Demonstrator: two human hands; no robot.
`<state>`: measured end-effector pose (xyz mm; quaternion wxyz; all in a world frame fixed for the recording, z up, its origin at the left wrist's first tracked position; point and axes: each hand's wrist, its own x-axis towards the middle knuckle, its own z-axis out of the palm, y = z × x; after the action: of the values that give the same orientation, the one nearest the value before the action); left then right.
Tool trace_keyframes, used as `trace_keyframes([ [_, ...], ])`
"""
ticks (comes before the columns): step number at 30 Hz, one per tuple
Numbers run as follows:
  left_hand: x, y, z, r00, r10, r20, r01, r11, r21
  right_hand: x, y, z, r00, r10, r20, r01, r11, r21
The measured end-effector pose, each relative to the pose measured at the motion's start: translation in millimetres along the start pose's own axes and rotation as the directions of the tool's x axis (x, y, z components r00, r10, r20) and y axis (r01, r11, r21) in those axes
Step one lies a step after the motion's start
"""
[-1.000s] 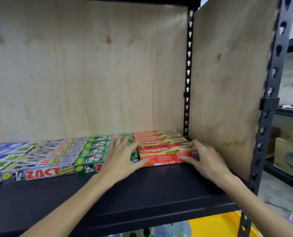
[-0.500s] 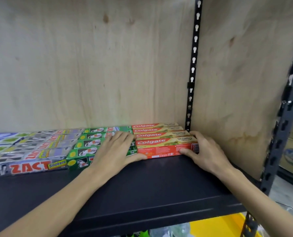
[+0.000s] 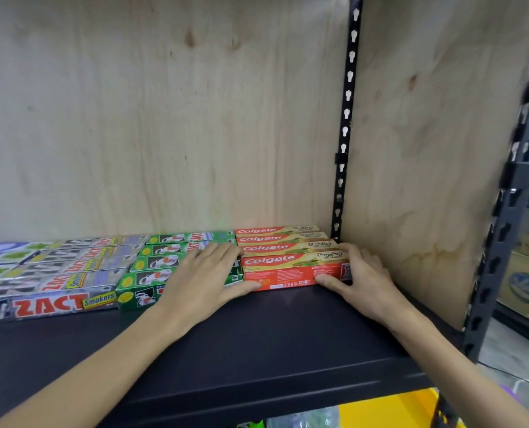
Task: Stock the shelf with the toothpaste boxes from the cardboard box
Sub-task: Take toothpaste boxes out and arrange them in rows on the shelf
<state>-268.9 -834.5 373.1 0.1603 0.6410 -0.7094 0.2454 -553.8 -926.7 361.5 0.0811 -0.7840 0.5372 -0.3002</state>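
Fingers: our left hand (image 3: 201,279) lies flat and open, thumb on the front Colgate box (image 3: 291,271); our right hand (image 3: 362,276) cups that box's end.
Done: four Colgate boxes rowed on the shelf (image 3: 257,341), beside green boxes (image 3: 176,267).
Left: we judge more remains; the cardboard box is unseen.

The right ends of the green toothpaste boxes (image 3: 152,278) are covered by the left hand (image 3: 201,281). The silver ZACT boxes (image 3: 56,284) are cut by the left edge. The front upright (image 3: 516,180) is motion-blurred.
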Motion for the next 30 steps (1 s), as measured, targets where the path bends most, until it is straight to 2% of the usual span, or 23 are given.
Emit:
trace_keyframes([
  [12, -2, 4, -2, 0.999, -0.036, -0.015, 0.037, 0.999, 0.033, -5, -4, -2, 0.995, -0.057, -0.084, 0.051, 0.996, -0.073],
  [18, -16, 8, -18, 0.99, -0.136, -0.023, 0.13, 0.977, -0.167, -18, -13, -4, 0.975, -0.152, -0.165, 0.127, 0.98, -0.15],
  [23, -37, 12, -30, 0.987, -0.14, -0.077, 0.115, 0.958, -0.264, -39, -24, -8, 0.962, -0.203, -0.182, 0.18, 0.974, -0.135],
  [30, -76, 19, -51, 0.989, -0.121, -0.082, 0.092, 0.952, -0.293, -101, -54, 0, 0.942, -0.212, -0.259, 0.251, 0.959, 0.129],
])
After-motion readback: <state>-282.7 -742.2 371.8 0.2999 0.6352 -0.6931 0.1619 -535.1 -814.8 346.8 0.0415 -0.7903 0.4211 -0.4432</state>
